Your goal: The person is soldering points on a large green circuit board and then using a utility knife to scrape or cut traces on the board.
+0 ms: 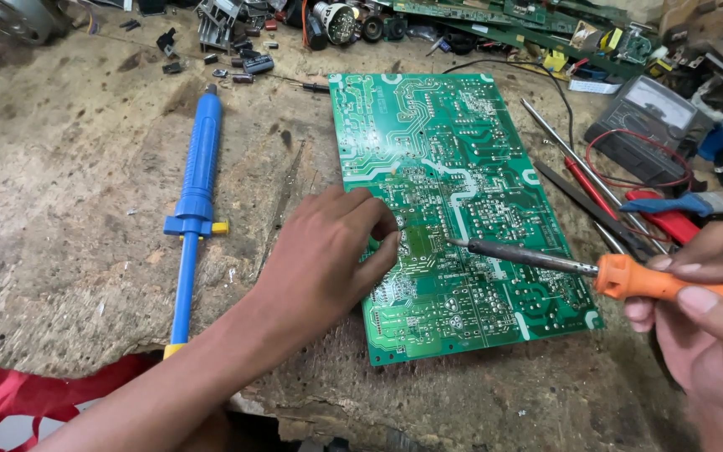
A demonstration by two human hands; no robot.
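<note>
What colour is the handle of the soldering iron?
Orange; the soldering iron's handle shows best in the head view, in the right hand.

— What lies left of the work?
— A blue pump (194, 188) on the bench (69, 167), red cloth (35, 393) at the near edge.
— And right?
— A meter (648, 125) with red lead, tweezers (575, 159), red cutters (671, 218). Loose parts (236, 42) and boards (495, 17) along the back.

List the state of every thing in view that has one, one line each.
Circuit board: flat on the bench, solder side up.
Soldering iron: held, tip on the board.
Right hand: closed around the iron's orange handle.
Left hand: resting on the board's edge, fingertips pinched.
Blue desoldering pump: lying untouched.
Multimeter: lying, red lead coiled on it.
</note>
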